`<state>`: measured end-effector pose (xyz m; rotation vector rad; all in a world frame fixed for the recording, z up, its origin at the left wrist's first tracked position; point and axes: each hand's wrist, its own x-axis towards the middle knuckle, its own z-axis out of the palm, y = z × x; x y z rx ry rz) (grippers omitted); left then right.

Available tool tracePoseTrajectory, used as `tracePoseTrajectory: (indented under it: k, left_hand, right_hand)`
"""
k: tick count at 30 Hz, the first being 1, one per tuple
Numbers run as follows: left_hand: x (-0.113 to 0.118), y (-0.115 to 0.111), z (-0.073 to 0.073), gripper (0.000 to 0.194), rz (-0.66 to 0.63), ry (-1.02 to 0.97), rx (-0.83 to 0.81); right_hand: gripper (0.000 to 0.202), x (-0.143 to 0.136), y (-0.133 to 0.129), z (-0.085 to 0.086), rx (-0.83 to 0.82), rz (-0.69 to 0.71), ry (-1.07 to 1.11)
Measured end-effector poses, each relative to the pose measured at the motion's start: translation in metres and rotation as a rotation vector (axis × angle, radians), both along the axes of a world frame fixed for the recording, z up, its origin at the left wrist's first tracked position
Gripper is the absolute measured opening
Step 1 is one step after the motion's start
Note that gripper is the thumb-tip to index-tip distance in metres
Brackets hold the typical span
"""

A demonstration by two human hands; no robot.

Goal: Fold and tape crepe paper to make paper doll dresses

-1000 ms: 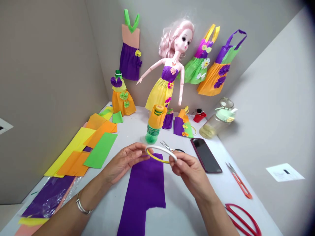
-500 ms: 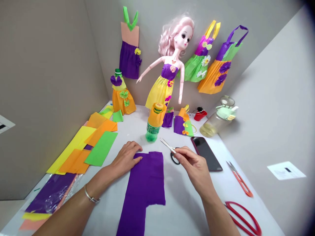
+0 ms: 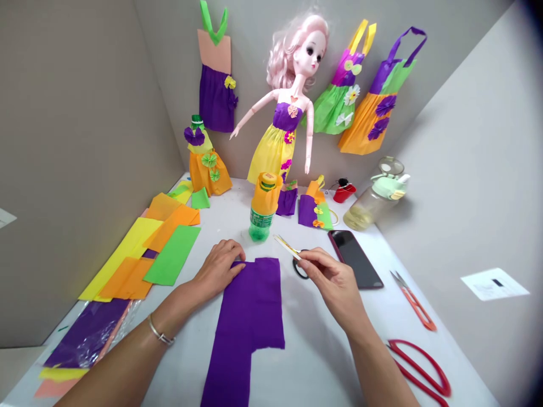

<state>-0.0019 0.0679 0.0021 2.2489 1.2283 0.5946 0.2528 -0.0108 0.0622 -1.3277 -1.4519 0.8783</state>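
Note:
A purple piece of cloth with a stepped outline lies flat in the middle of the table. My left hand rests at its upper left edge, thumb on the cloth, fingers lying on the table and slightly bent. To the right of the cloth, my right hand is raised above the table, closed on a pair of small scissors. Their pale blades point up and left, and a black handle loop shows below my fingers. Beyond the cloth stands a green bottle wrapped at the top in orange cloth.
Coloured cloth pieces lie at left. On the right are a phone, orange-handled snips, red-handled scissors and a drink bottle. At the back stands a doll, with small dresses on the wall.
The camera view has shifted slightly, so most things sit a little higher. The scissors' blades have turned a little in my right hand. My left hand stays at the cloth's edge.

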Motion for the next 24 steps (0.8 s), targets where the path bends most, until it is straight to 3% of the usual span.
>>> tracePoseTrajectory:
  k: [9, 18, 24]
  left_hand:
    - [0.004, -0.002, 0.01, 0.01, -0.02, -0.041, -0.014]
    - [0.005, 0.002, -0.001, 0.009, -0.023, -0.021, -0.01]
    - [0.007, 0.001, 0.007, 0.009, -0.021, -0.03, 0.016]
  right_hand:
    - [0.018, -0.001, -0.002, 0.005, -0.006, -0.015, 0.022]
    - [0.018, -0.001, -0.003, 0.009, -0.012, -0.017, 0.015]
    - [0.02, 0.0, -0.004, 0.009, -0.007, -0.016, 0.013]
